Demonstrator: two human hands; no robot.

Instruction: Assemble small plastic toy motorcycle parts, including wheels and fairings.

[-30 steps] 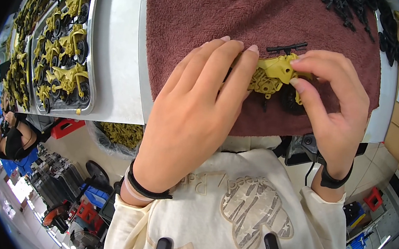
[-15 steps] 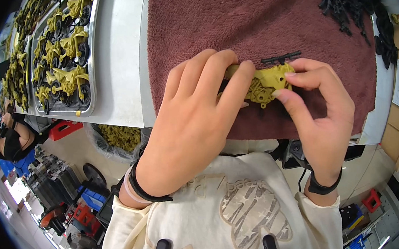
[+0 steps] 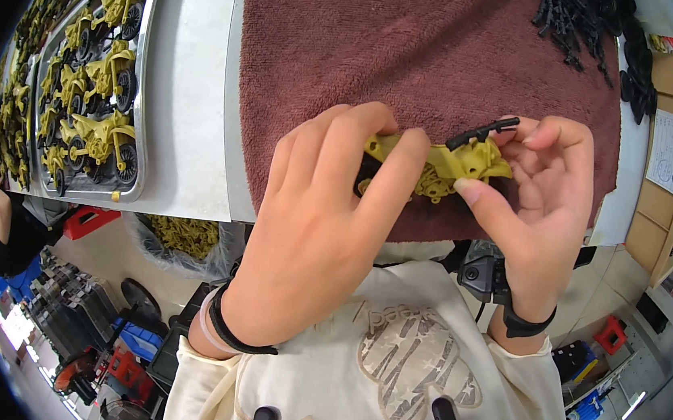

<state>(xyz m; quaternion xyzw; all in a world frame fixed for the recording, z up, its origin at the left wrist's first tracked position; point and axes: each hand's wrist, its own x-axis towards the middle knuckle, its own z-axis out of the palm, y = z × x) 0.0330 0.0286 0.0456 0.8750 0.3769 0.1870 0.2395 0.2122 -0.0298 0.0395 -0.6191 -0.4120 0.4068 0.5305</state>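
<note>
Over the near part of a dark red towel [image 3: 329, 39], a yellow-green toy motorcycle body [image 3: 456, 163] is held between both hands. My left hand [image 3: 316, 216] wraps over its left end, the fingers closed round it and hiding much of that end. A black handlebar piece [image 3: 481, 133] sits at the top of the body, slanting up to the right. My right hand [image 3: 544, 202] grips the right end, its thumb against the lower side and its curled fingers behind.
At the left, a metal tray [image 3: 149, 70] holds several yellow toy motorcycles with black wheels. Black parts [image 3: 573, 26] lie heaped at the towel's far right corner. A bag of yellow parts [image 3: 180, 235] stands below the table edge. Another person [image 3: 7, 227] sits at far left.
The handlebar piece has tilted, its right end now higher. My right hand has turned, its fingers moving behind the motorcycle body. The whole view has shifted slightly.
</note>
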